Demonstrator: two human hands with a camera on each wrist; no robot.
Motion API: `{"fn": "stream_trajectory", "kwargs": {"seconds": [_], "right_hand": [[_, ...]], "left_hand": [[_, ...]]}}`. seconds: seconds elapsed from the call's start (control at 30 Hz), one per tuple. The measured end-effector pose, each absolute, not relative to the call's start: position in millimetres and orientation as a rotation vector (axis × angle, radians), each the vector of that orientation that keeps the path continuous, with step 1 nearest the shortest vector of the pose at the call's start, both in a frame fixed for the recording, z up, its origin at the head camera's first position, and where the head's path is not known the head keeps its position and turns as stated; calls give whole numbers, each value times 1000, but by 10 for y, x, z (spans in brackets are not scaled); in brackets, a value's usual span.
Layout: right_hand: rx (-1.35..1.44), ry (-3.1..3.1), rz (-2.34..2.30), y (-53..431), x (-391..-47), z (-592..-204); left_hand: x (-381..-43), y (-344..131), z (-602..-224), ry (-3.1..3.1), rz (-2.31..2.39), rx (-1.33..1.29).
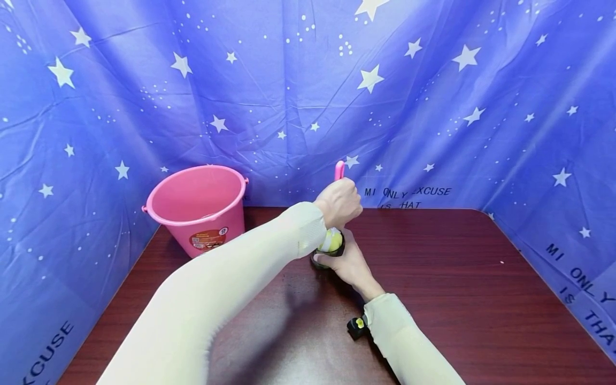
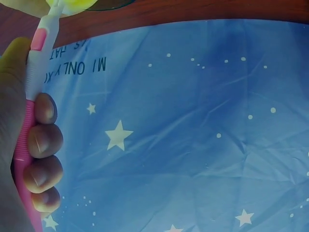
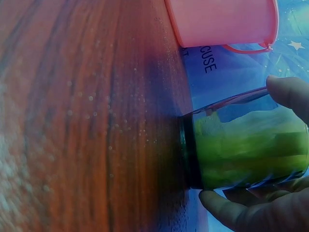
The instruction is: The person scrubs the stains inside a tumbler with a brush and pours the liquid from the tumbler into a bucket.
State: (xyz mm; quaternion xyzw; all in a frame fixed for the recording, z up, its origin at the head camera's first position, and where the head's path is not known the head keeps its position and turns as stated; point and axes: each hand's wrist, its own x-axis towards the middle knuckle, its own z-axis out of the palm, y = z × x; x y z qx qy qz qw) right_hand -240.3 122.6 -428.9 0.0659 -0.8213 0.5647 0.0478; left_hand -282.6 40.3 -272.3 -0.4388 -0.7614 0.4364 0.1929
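Note:
My left hand [image 1: 339,203] grips the pink and white handle [image 2: 30,121] of a sponge cup brush, its fingers curled round the shaft. The handle's pink end [image 1: 339,170] sticks up above the fist. Below, the brush's yellow-green sponge head [image 1: 331,240] is inside a clear drinking glass [image 3: 200,123] with a thick dark base. The glass stands upright on the table or just above it; I cannot tell which. My right hand [image 1: 353,262] holds the glass from the right, thumb on one side and fingers on the other.
A pink bucket [image 1: 226,230] with an orange label stands at the back left of the dark red wooden table [image 1: 433,267]. Blue star-printed cloth [image 1: 289,80] hangs behind the table and along its sides. A small black device [image 1: 356,327] sits at my right wrist.

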Motion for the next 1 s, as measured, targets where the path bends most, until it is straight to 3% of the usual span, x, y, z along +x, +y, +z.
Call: {"fn": "stream_trajectory", "kwargs": {"seconds": [1.0], "right_hand": [[169,-2534,1708,1221,-2424,-4268]], "left_hand": [[-2978,331,-2714,-2214,1310,-1188]]}}
